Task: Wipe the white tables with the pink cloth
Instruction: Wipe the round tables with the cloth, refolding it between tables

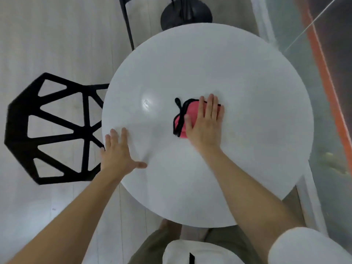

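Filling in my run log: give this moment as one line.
step: wipe | right hand: presses black-trimmed pink cloth on round white table | left hand: flat at table edge

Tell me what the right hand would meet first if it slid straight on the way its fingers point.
Nothing, as far as the view shows. The right hand presses flat on the pink cloth, and beyond its fingertips lies only bare white table up to the far rim.

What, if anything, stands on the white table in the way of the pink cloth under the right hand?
Nothing visible does. The right hand presses flat on the pink cloth; only the left hand, flat near the left edge of the white table, shares the top.
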`<state>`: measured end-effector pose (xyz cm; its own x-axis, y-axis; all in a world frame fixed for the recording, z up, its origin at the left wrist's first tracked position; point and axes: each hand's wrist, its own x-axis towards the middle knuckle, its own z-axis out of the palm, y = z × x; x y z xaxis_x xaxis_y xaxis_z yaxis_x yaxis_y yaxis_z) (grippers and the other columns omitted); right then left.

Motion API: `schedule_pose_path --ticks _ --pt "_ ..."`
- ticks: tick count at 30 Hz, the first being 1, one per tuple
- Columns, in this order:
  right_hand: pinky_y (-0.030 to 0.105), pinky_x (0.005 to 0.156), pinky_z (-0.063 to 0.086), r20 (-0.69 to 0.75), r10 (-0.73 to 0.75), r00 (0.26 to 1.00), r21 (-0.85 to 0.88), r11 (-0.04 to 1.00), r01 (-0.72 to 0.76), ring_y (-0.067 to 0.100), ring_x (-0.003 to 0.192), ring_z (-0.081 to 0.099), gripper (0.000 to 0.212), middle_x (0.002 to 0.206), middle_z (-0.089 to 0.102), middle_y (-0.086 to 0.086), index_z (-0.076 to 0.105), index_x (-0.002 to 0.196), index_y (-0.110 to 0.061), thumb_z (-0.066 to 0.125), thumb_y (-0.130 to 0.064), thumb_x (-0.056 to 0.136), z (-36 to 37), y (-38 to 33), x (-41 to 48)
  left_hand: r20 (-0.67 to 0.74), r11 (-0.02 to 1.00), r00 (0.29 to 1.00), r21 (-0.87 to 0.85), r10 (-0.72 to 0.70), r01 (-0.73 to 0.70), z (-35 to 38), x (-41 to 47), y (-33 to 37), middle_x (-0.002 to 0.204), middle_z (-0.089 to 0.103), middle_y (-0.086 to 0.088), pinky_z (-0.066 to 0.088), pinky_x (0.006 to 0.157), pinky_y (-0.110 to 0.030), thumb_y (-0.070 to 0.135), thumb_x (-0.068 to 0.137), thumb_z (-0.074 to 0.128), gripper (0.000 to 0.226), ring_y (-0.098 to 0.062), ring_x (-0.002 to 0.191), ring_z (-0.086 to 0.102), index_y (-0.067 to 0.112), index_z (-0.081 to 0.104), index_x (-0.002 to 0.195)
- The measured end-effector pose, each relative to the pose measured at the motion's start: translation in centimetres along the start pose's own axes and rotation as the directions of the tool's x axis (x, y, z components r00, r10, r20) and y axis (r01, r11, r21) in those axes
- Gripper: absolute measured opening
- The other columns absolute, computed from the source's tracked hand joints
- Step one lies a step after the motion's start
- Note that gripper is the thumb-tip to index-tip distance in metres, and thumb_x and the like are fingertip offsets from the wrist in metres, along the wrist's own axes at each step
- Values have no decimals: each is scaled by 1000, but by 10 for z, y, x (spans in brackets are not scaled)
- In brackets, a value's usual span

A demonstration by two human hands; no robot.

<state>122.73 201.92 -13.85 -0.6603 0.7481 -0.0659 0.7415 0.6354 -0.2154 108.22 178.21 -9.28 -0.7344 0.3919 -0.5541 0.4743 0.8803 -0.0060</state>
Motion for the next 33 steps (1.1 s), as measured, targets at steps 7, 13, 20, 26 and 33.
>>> schedule_pose_path --ticks 7,13,20,26,33 --pt "52 135 13 146 -696 704 30 714 700 25 170 -1 70 183 8 9 24 173 -17 35 -56 116 23 -67 -63 -54 999 998 -37 17 -19 6 -10 -11 181 -12 -6 30 131 -53 90 55 82 160 -28 168 -7 31 -11 171" --pt "55 134 20 -19 -371 929 -59 928 369 29 168 17 75 179 24 15 31 170 -10 18 -60 116 8 -12 104 -22 999 1000 40 15 -14 -1 -11 -4 180 -19 -9 24 134 -47 94 60 76 162 -29 168 -10 26 -25 168" --pt "61 134 6 85 -639 765 4 768 641 35 169 3 80 181 11 19 26 173 -33 30 -76 105 32 -145 68 -28 1000 999 -14 -18 18 3 -12 -9 178 -27 1 19 136 -43 94 58 76 166 -20 167 -17 22 -24 169" --pt "54 135 13 80 -737 671 -43 670 741 29 168 17 68 179 26 11 29 171 -37 44 -63 110 12 -50 107 -28 997 999 -78 -26 24 2 -13 -7 178 -26 4 14 137 -45 90 57 81 168 -19 167 -17 20 -24 169" --pt "58 134 10 0 -552 834 -37 833 552 29 167 18 74 179 23 15 31 172 -21 38 -54 106 31 -147 127 -30 995 998 -84 -47 45 3 -13 -8 177 -27 7 12 136 -42 88 58 82 167 -16 166 -19 21 -23 169"
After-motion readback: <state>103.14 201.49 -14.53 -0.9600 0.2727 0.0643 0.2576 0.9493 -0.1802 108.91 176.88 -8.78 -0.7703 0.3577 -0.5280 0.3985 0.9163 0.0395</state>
